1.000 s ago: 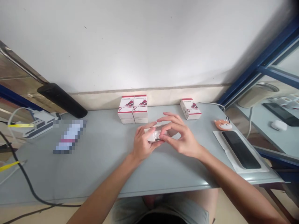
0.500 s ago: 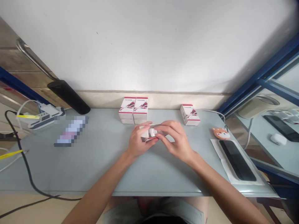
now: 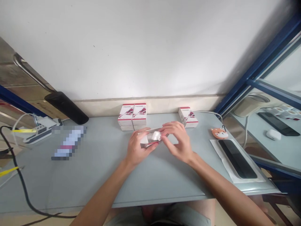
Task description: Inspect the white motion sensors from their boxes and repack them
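**White piece (image 3: 156, 136) set in the mouth of a small open box (image 3: 144, 140), just left of the right fingertips**

At the far left of the table (image 3: 101, 138), a power strip (image 3: 42, 133) and a pixelated flat device (image 3: 68, 144) are seen, with a black padded bar (image 3: 67, 107) behind them. A strapped stack of boxes (image 3: 132, 117) is set near the wall.

In front of that stack, the box is grasped from its left end by the left hand (image 3: 137, 147), thumb on the near side. The box's long axis seems to be run left to right, raised slightly toward the right. The white piece is bounded by the box's walls but left uncovered from above. Its right edge is met by the thumb and fingertips of the right hand (image 3: 177, 142), the nearer one; whether it is pinched cannot be told.

Behind the right hand, a single box (image 3: 188, 117) is placed. Farther right, well apart, an orange animal-faced case (image 3: 219, 133) and a black-screened phone (image 3: 237, 159) on a white sheet (image 3: 260, 180) are laid.
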Demonstrator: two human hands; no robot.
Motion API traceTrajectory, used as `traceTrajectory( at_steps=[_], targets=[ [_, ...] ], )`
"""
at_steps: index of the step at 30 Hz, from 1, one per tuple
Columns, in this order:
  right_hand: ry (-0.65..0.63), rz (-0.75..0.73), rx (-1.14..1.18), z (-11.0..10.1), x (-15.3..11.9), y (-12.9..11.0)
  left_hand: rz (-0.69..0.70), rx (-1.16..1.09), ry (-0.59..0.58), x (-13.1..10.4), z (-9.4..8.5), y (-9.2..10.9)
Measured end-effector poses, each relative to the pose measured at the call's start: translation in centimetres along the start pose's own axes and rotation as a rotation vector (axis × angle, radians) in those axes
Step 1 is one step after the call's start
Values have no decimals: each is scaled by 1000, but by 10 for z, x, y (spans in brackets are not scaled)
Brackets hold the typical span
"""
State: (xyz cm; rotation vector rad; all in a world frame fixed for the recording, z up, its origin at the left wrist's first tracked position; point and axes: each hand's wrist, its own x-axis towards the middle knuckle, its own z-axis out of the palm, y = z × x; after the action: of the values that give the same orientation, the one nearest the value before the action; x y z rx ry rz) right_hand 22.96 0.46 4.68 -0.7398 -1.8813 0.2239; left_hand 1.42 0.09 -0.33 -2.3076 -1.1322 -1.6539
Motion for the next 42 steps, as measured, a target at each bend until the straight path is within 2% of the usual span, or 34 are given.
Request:
traceTrajectory(
  at_steps=[2,4,6,8,11,15,17,20,21,23,25,28,31,36,42],
  targets=[
    [161,123,-9,-3,2,6,-54,23,6,-2,0,-2],
    [240,292,-50,-7,4,19,-111,31,14,-4,1,-4],
    [150,457,-134,-9,3,38,-142,26,22,-8,2,-6],
    [-50,576,-255,-6,-2,57,-145,13,31,-11,3,-8],
    [-224,626,-386,5,-13,75,-116,-18,42,-12,4,-7],
    [-258,566,-379,14,-18,75,28,0,8,-6,2,-1],
    [-176,493,-328,11,-15,67,131,63,-4,-2,0,1],
    [59,209,-206,2,-11,49,193,126,-16,3,-1,2],
    [83,77,-181,0,-10,42,197,135,-20,3,-1,2],
    [-14,-146,-195,-3,-10,33,205,147,-28,3,0,1],
    [-191,-254,-247,-3,-10,27,198,150,-49,2,-1,0],
    [-346,-250,-312,-1,-9,26,170,140,-76,2,-2,-2],
    [-388,-248,-355,-2,-6,30,154,128,-85,4,-4,-3],
    [-311,-313,-385,-2,-5,36,133,115,-48,8,-6,-3],
    [-191,-356,-294,-2,-6,40,96,95,-29,9,-8,-3]
  ],
)
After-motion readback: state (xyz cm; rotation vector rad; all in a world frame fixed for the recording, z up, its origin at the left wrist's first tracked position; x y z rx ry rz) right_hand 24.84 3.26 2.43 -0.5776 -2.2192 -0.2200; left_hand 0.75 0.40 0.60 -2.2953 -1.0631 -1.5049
